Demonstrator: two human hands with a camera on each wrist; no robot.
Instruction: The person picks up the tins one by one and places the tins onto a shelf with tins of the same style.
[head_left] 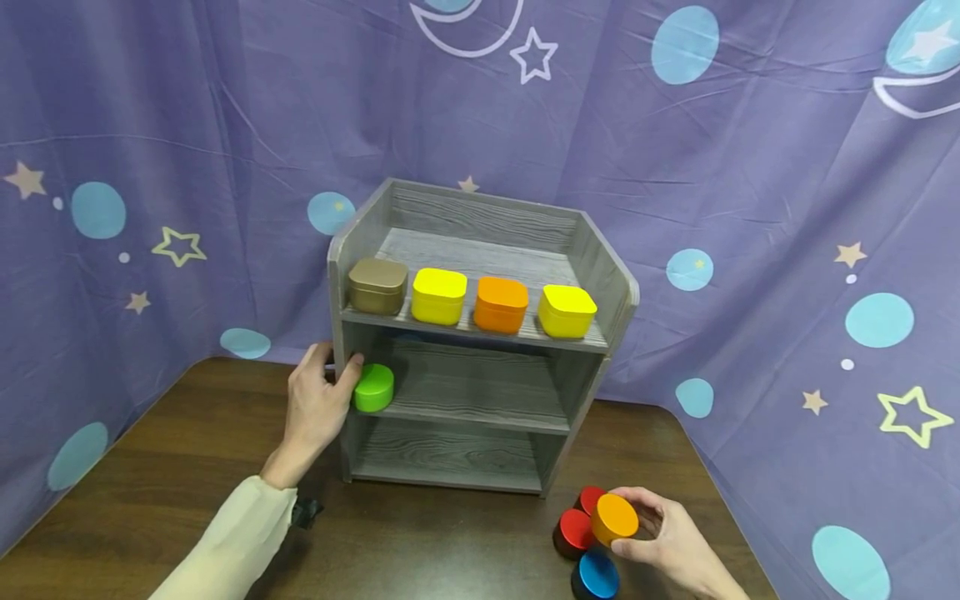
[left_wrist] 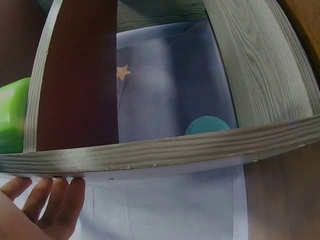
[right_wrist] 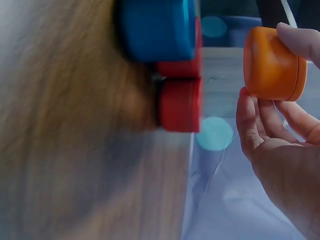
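Observation:
My right hand [head_left: 671, 542] pinches a round orange tin [head_left: 616, 517] between thumb and fingers, lifted off the table beside two red tins [head_left: 575, 531] and a blue tin [head_left: 597, 575]. In the right wrist view the orange tin [right_wrist: 272, 64] shows from the side. My left hand [head_left: 318, 400] grips the left side panel of a grey wooden shelf [head_left: 480, 416]; the left wrist view has its fingers [left_wrist: 70, 205] against the panel's outer face. A round green tin [head_left: 373, 388] stands at the left end of the middle level, close to the left thumb.
On the top level stand a brown tin [head_left: 378, 287], two yellow tins [head_left: 439, 297] and a squarish orange tin [head_left: 501, 305] in a row. The shelf stands on a dark wooden table [head_left: 420, 533]. A purple patterned curtain [head_left: 480, 108] hangs behind and around it.

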